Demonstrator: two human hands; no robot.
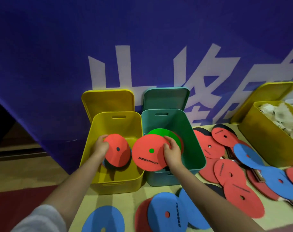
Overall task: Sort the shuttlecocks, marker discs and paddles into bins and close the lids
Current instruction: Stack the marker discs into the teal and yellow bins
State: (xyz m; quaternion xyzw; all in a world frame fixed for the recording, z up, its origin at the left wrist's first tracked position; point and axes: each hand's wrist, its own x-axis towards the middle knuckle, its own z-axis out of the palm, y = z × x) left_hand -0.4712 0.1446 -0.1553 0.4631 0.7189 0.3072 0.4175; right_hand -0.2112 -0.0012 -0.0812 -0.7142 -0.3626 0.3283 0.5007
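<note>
My left hand (100,146) grips a red marker disc (117,152) inside the open yellow bin (115,186), above darker discs lying in it. My right hand (173,153) holds a small stack of discs, a red disc (147,155) in front and a green disc (165,133) behind, over the left side of the open teal bin (197,156). Several red discs (229,174) and blue discs (165,213) lie scattered on the table. A second yellow bin (266,143) at the right holds white shuttlecocks (279,116).
The yellow lid (107,101) and teal lid (165,97) stand upright behind their bins against a blue banner (58,56). Another yellow lid (266,96) leans behind the right bin. Paddle handles (257,176) show among the discs. The table edge (78,215) runs at lower left.
</note>
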